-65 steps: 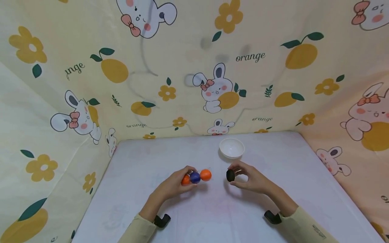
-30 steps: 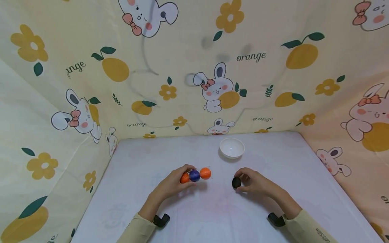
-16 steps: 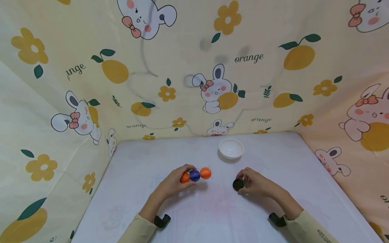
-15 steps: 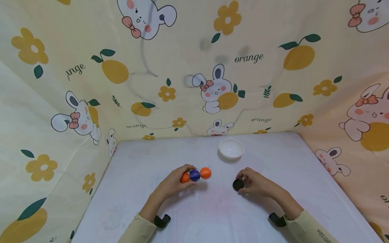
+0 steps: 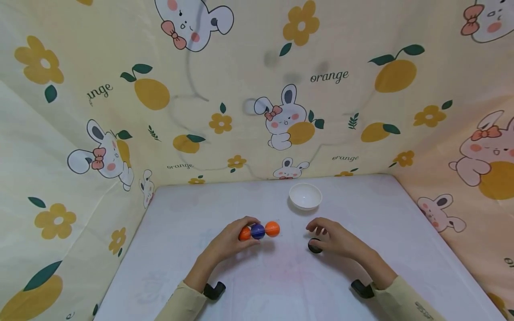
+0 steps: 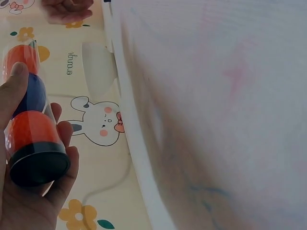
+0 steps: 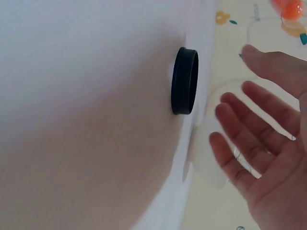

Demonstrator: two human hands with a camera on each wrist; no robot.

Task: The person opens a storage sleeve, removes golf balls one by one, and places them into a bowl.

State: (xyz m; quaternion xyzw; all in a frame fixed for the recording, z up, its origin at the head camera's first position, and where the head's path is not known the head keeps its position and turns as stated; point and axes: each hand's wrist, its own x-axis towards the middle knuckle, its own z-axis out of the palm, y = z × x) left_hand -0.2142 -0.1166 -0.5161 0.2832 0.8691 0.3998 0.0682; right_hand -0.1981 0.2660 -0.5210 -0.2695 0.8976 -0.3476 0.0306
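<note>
My left hand (image 5: pixel 230 240) grips a clear tube (image 6: pixel 33 98) with an orange, a blue and another orange ball lined up inside. A black cap (image 6: pixel 39 165) covers the tube's end near the palm, while the opposite end points right toward the middle of the table. On the white tabletop, a round black lid (image 7: pixel 182 82) lies flat, its raised rim showing in the right wrist view. My right hand (image 5: pixel 340 239) hovers just above this lid, fingers spread and relaxed, holding nothing. In the head view the thumb overlaps part of the lid.
A white bowl (image 5: pixel 305 197) stands toward the back of the table (image 5: pixel 192 200), beyond both hands. Behind and along the sides hangs a cream cloth (image 5: pixel 241 67) printed with rabbits and oranges. Black wrist cameras sit at both cuffs.
My right hand brought the black lid down and right, tilted it flat and let go of it on the table, then lifted slightly. The left hand keeps holding the tube almost still.
</note>
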